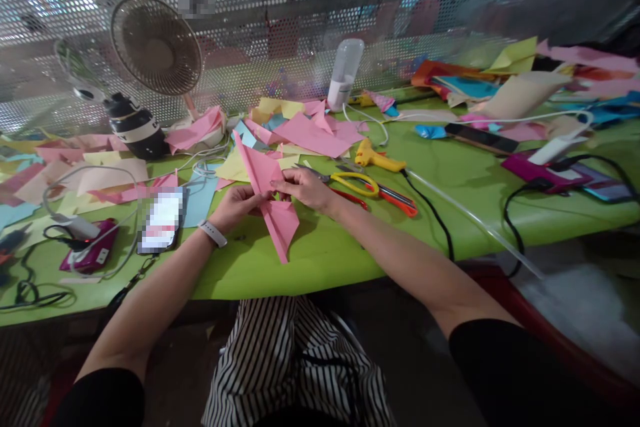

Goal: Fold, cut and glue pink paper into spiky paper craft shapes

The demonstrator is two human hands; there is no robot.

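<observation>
A sheet of pink paper point(281, 223) with folded strips along one edge is held over the green table, tilted across my view. My left hand point(239, 205) pinches its left side near the middle, the thumb lying on the fold. From the right, my right hand point(305, 188) grips the same paper, its fingertips close to the left thumb. Just right of that hand lie yellow-handled scissors point(356, 183) and a red-orange utility knife point(397, 200). Behind them rests a yellow glue gun point(379, 158) with a black cord.
Loose coloured paper point(320, 133) covers the back of the green table point(240, 280). A phone point(163, 220) and purple power strip point(90, 247) lie left; another purple power strip point(545, 173) lies right. A fan point(156, 47), black bottle point(134, 127) and clear-topped white device point(345, 73) stand behind. Cables cross the surface.
</observation>
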